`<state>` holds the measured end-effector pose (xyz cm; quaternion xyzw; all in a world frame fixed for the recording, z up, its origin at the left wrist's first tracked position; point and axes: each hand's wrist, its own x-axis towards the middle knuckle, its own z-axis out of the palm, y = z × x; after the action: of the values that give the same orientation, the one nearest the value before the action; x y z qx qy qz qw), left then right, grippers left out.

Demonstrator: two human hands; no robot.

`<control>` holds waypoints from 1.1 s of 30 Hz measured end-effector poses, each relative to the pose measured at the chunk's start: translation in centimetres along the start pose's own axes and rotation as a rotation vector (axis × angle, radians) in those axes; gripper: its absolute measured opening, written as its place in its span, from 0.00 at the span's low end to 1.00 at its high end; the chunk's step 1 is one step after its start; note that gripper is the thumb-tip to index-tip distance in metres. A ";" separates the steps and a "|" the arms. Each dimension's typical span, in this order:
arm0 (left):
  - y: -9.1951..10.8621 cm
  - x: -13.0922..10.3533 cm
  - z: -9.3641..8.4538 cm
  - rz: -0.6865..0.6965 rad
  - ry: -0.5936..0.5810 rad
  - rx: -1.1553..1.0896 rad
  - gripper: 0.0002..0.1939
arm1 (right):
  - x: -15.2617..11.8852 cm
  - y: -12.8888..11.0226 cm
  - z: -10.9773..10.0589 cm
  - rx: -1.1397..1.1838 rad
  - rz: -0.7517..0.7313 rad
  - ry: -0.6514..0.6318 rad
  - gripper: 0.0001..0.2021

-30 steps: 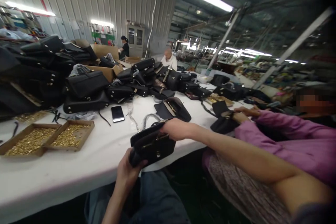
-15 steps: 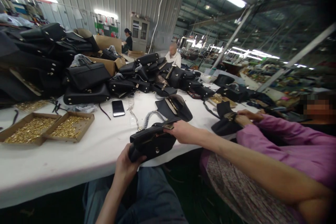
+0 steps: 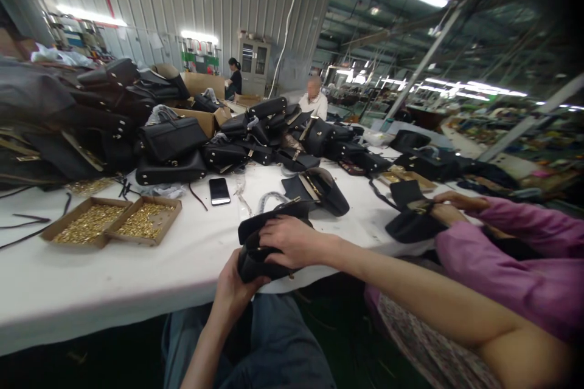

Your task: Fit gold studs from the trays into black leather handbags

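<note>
A small black bag [image 3: 255, 258] is tilted at the table's front edge, its flap raised. My left hand [image 3: 235, 289] grips its lower left end, thumb across the front. Over the bag's opening lies my right hand [image 3: 287, 242], its fingers reaching in at the top; the fingertips are partly hidden, so whether they pinch anything does not show. Just behind, another black bag [image 3: 335, 194] lies on the white table [image 3: 182, 267] with its flap open. A wrapped handle [image 3: 272, 197] curves up beside the held bag.
Two cardboard trays [image 3: 171, 219] of gold-coloured fittings and a phone [image 3: 219, 191] lie to the left. Black bags [image 3: 173, 137] are piled along the back. At the right, a person in pink sleeves [image 3: 479, 249] handles another black bag [image 3: 413, 219].
My right hand has moved from the flap's right end onto the bag's opening, and the flap now stands raised. The whole view has shifted, with table items appearing further right.
</note>
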<state>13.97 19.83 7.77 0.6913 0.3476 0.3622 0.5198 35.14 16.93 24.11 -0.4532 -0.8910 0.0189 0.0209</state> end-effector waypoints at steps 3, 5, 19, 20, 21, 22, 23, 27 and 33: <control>-0.2 0.0 0.2 0.010 -0.004 0.025 0.36 | 1.3 -1.0 1.0 0.085 0.012 0.027 0.09; -0.4 0.1 0.4 0.000 -0.002 0.042 0.35 | 1.9 -1.4 1.6 0.070 0.022 -0.012 0.09; 0.6 -0.2 1.3 -0.049 0.090 0.099 0.29 | 1.6 -2.1 2.8 -0.067 0.063 0.041 0.10; 0.6 -0.2 1.3 -0.054 0.089 0.094 0.31 | 1.4 -1.9 2.7 -0.032 0.064 0.057 0.10; 0.5 -0.2 1.3 -0.060 0.083 0.089 0.32 | 1.2 -1.7 2.6 -0.002 0.051 0.065 0.10; 0.5 -0.1 1.3 -0.068 0.077 0.088 0.34 | 1.0 -1.5 2.5 0.023 0.036 0.070 0.10; 0.4 -0.1 1.4 -0.078 0.072 0.096 0.34 | 0.9 -1.3 2.4 0.044 0.023 0.073 0.10; 0.0 0.0 1.5 -0.093 0.085 0.153 0.32 | 0.9 -1.2 2.1 0.090 0.025 0.052 0.10; -0.6 0.1 1.7 -0.106 0.066 0.144 0.35 | 1.3 -1.7 1.7 0.168 0.098 -0.057 0.08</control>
<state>15.43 19.25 6.88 0.6951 0.4257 0.3310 0.4754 32.93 16.99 22.56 -0.4922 -0.8632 0.1075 0.0328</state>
